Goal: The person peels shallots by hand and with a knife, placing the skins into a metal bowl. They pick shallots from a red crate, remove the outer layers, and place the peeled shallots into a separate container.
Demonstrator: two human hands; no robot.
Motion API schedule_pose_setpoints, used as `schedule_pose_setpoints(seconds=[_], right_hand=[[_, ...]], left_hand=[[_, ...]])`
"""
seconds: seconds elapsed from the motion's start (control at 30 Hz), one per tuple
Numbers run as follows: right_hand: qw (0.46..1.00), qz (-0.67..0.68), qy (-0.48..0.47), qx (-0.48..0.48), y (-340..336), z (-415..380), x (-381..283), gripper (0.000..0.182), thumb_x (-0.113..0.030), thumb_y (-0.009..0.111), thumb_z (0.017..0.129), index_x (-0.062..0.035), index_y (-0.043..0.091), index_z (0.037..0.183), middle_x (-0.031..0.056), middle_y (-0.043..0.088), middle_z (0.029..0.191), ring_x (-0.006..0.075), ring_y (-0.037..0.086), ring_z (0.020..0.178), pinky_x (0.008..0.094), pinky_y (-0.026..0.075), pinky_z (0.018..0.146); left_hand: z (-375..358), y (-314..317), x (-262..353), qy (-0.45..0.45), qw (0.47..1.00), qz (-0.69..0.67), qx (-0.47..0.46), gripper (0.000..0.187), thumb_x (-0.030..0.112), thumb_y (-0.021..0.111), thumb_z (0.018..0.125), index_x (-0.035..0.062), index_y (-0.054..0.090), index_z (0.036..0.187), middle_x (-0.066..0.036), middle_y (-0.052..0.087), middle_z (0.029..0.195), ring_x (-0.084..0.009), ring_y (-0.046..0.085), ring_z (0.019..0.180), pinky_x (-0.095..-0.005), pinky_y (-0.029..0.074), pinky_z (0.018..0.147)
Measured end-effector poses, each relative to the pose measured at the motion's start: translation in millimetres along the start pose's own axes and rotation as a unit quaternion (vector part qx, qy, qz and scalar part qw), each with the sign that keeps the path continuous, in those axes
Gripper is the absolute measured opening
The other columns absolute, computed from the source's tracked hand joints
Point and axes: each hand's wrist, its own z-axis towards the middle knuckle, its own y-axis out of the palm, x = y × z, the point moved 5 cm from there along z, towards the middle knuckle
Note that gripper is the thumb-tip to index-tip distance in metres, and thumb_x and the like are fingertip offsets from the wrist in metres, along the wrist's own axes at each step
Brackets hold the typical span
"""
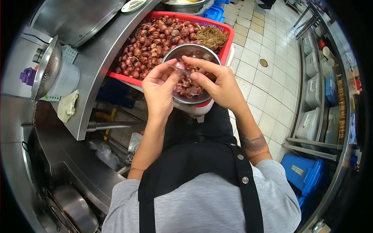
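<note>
Both my hands meet over a steel bowl (171, 54), thumbs and forefingers drawn close together. Between the fingertips is a small purple-red shallot (180, 65). My left hand (160, 83) pinches it from the left side. A thin grey strip like a small knife blade (182, 70) crosses just below the shallot and runs to the thumb of my right hand (219, 81); no handle shows. Beneath the hands, the bowl contains reddish-brown shallot skins (188, 89). Behind it, a red basket (229, 39) is heaped with unpeeled shallots (151, 40).
A bundle of dry stringy roots (212, 37) lies in the basket's right corner. Left is a steel counter (99, 48) with a colander (48, 70) and a pale cloth (68, 105). Shelving with tubs (312, 91) and a blue container (301, 173) stand right of the tiled floor.
</note>
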Motion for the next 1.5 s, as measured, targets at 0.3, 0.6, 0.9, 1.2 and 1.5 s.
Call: schedule_pose_setpoints(seconds=[0.3, 0.6, 0.9, 1.2, 1.5], right_hand=[[0.997, 0.079, 0.013, -0.001, 2.6, -0.3, 6.3, 0.021, -0.009, 0.058, 0.088, -0.0015, 0.066, 0.106, 0.0096, 0.069, 0.088, 0.0116, 0.063, 0.077, 0.0241, 0.049, 0.07], [0.966, 0.224, 0.126, -0.009, -5.8, 8.8, 32.2, 0.021, -0.012, 0.056, 0.091, -0.001, 0.067, 0.104, -0.0002, 0.062, 0.073, 0.0028, 0.052, 0.06, 0.0185, 0.041, 0.052], [0.996, -0.079, -0.035, 0.036, -2.8, 0.2, -1.2, 0.028, -0.011, 0.064, 0.083, -0.0046, 0.064, 0.111, 0.0162, 0.067, 0.098, 0.0197, 0.067, 0.085, 0.0301, 0.051, 0.076], [0.995, -0.049, -0.077, 0.035, 1.1, -0.5, -8.5, 0.029, -0.008, 0.064, 0.082, -0.005, 0.065, 0.111, 0.0159, 0.068, 0.097, 0.0226, 0.067, 0.084, 0.0302, 0.051, 0.076], [0.998, 0.041, -0.014, 0.042, 4.1, 2.4, 10.4, 0.021, -0.01, 0.061, 0.087, -0.002, 0.066, 0.105, 0.0137, 0.069, 0.09, 0.0158, 0.064, 0.078, 0.0278, 0.05, 0.073]], left_hand=[[-3.4, 3.7, 2.1, -0.014, 1.0, -0.013, 0.002, 0.029, -0.007, 0.066, 0.08, -0.0072, 0.059, 0.108, -0.013, 0.064, 0.1, -0.0143, 0.062, 0.091, -0.0255, 0.051, 0.082], [-3.2, 11.4, -1.5, -0.008, 0.999, -0.031, -0.028, 0.029, -0.006, 0.061, 0.083, -0.0061, 0.057, 0.112, -0.014, 0.062, 0.102, -0.0195, 0.063, 0.093, -0.0307, 0.053, 0.083], [1.4, 7.6, -0.9, 0.003, 0.999, -0.05, -0.01, 0.032, -0.007, 0.06, 0.084, -0.0059, 0.055, 0.116, -0.012, 0.061, 0.107, -0.0134, 0.059, 0.097, -0.0262, 0.048, 0.088], [-2.6, 15.5, 7.4, 0.02, 0.999, 0.011, -0.041, 0.034, -0.007, 0.06, 0.084, -0.0062, 0.055, 0.118, -0.01, 0.061, 0.108, -0.0129, 0.058, 0.099, -0.0255, 0.047, 0.088], [-3.1, 11.7, 2.6, 0.022, 0.999, 0.024, -0.025, 0.036, -0.008, 0.061, 0.083, -0.006, 0.054, 0.118, -0.011, 0.06, 0.109, -0.0143, 0.059, 0.099, -0.0262, 0.048, 0.087]])
